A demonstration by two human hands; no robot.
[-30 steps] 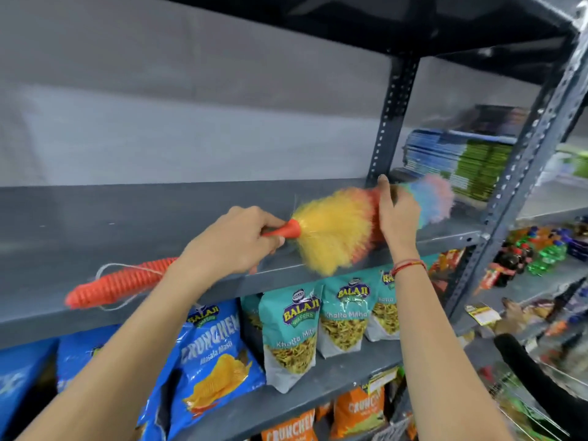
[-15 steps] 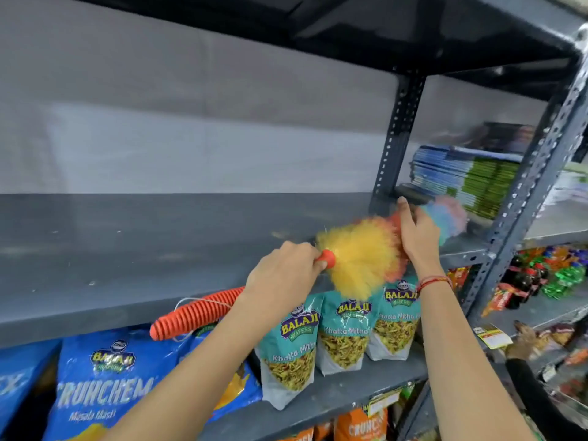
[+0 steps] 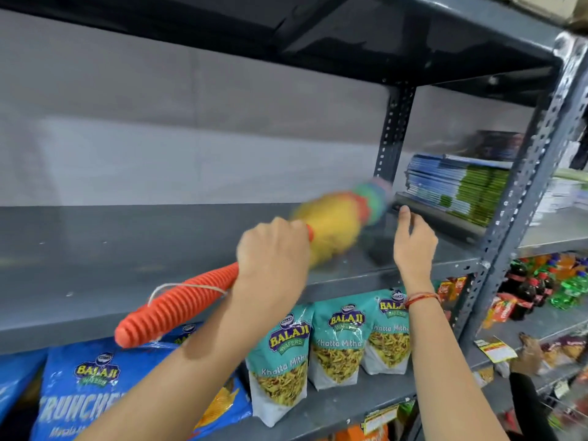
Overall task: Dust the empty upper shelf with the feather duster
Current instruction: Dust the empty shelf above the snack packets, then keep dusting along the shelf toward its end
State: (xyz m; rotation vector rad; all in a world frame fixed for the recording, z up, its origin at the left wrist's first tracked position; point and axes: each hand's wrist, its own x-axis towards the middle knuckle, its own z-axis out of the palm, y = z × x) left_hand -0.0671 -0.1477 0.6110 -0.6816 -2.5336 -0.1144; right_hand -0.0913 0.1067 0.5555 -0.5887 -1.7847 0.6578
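Observation:
The feather duster (image 3: 337, 222) has a ribbed orange handle and a yellow, red, green and blue head, blurred by motion. Its head lies over the right part of the empty grey upper shelf (image 3: 127, 249). My left hand (image 3: 273, 253) is shut on the handle just behind the head. My right hand (image 3: 413, 240) hovers just right of the head, fingers apart, apparently not touching the duster. The handle's end sticks out past the shelf's front edge at lower left.
A perforated grey upright (image 3: 394, 132) stands behind the duster head. Stacked blue and green booklets (image 3: 458, 186) lie on the neighbouring shelf. Teal snack bags (image 3: 340, 338) and blue chip bags (image 3: 95, 386) fill the shelf below. Bottles (image 3: 534, 288) stand at right.
The duster head has swung up and further back over the shelf. My right hand has let go of the feathers and now sits beside them.

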